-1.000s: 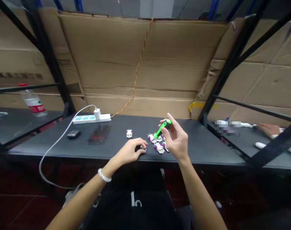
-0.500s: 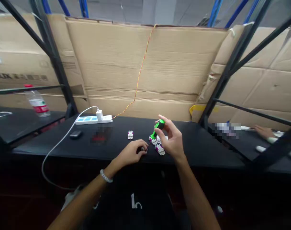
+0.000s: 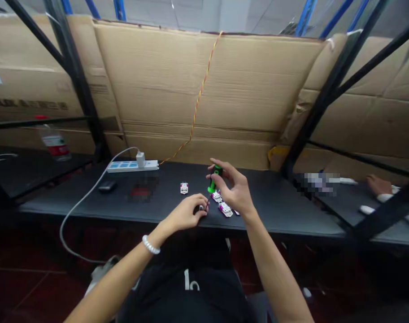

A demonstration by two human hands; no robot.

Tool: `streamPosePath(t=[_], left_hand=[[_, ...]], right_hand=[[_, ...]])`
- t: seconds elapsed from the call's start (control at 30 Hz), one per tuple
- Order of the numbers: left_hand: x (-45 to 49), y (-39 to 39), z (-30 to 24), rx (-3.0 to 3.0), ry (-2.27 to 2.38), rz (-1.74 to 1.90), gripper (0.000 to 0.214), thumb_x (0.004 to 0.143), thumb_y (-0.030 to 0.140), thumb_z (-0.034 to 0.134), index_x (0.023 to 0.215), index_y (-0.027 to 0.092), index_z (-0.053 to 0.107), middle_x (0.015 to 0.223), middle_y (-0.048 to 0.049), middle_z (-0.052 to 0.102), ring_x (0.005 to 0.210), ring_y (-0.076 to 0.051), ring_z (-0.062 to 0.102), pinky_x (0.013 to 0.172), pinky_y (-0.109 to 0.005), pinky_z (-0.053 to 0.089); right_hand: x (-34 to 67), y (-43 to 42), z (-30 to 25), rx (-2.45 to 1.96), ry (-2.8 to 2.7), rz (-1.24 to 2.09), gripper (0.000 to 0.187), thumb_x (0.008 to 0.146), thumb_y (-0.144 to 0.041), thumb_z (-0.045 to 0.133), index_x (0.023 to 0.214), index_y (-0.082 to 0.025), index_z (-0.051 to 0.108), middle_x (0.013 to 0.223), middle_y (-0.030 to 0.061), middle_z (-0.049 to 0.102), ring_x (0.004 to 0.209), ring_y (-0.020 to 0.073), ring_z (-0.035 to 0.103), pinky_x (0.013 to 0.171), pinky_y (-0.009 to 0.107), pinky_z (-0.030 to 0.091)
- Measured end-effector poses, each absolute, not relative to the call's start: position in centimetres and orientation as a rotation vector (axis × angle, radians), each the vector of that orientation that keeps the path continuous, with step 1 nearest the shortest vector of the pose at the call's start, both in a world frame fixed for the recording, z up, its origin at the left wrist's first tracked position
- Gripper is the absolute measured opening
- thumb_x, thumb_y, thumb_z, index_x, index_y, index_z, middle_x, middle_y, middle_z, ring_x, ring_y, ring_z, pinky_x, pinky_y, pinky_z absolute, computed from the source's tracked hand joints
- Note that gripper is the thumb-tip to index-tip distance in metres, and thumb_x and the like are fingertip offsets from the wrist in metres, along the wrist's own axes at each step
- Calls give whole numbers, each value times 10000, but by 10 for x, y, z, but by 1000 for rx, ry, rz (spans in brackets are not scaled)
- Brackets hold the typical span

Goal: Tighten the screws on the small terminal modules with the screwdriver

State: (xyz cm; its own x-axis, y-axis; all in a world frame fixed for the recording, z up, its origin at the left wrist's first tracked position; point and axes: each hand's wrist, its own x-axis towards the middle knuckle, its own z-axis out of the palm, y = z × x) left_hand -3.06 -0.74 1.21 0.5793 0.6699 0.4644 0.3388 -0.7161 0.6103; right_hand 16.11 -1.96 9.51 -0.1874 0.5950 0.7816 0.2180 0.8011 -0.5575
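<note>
My right hand (image 3: pixel 234 188) is closed around the handle of a green and black screwdriver (image 3: pixel 215 178), its shaft pointing down toward my left fingers. At the table's front edge my left hand (image 3: pixel 187 211) pinches a small piece, mostly covered by the fingers; its kind cannot be made out. The screwdriver's tip meets the spot where those fingers close. Just right of the shaft lie several small white and purple plastic parts (image 3: pixel 225 209), partly behind my right hand. One more white and purple part (image 3: pixel 184 188) sits apart, beyond my left hand.
On the black table (image 3: pixel 285 211) a white power strip (image 3: pixel 132 166) with a plugged-in charger (image 3: pixel 140 159) stands back left, its cable looping off the front. A small black object (image 3: pixel 107 186) lies nearby. Dark posts (image 3: pixel 308 121) flank the table. At right another person's hand (image 3: pixel 379 184) shows.
The screwdriver has swung more upright, and my right hand has shifted slightly left with it. My left hand stays pinched in nearly the same place.
</note>
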Motion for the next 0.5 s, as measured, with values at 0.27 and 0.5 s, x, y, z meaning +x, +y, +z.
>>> streamPosePath(t=[0.27,0.5], left_hand=[[-34,-6,14,2327,766,918,170,884,77,666,992,197,721,1115,-74,726,1081,-246,694,1048,-389,551],[-35,-4,14,2304,759,910,250,829,40,670,1015,204,700,1104,-61,714,1075,-247,674,1037,-386,539]], right_hand=[[164,-21,101,-563,-1854,438,541,1058,-317,598,1595,-332,539,1354,100,688,1079,228,729,969,430,639],[163,-20,103,-635,-1837,168,456,981,-346,741,1432,-290,698,1169,90,697,972,225,682,847,385,628]])
